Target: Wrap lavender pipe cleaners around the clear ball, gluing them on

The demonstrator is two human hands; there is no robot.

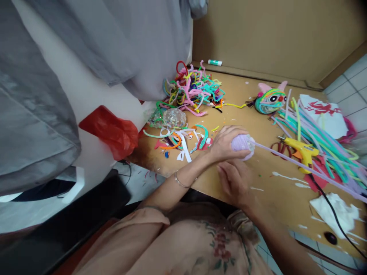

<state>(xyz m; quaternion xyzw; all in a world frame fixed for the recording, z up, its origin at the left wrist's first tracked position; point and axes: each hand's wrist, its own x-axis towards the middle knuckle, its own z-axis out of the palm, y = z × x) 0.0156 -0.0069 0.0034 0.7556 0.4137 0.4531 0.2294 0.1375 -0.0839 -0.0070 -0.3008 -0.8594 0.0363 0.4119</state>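
My left hand (226, 144), a bracelet on its wrist, is closed round a small roundish bundle (241, 144) wound with lilac pipe cleaner; its right end looks like clear plastic. From that end a long lilac pipe cleaner strand (286, 158) stretches right across the table to the frame's edge. Just below the bundle is my right hand (235, 181), slightly blurred, its fingers curled in. Whatever it holds, if anything, is hidden.
A yellow glue gun (302, 151) with a black cord lies right, beside red-handled scissors (281, 149) and many pipe cleaners (329, 139). Behind sits a decorated animal figure (269, 101). A tangled pipe cleaner heap (195, 89), paper scraps (186, 147) and white tissue (335, 212) also lie there.
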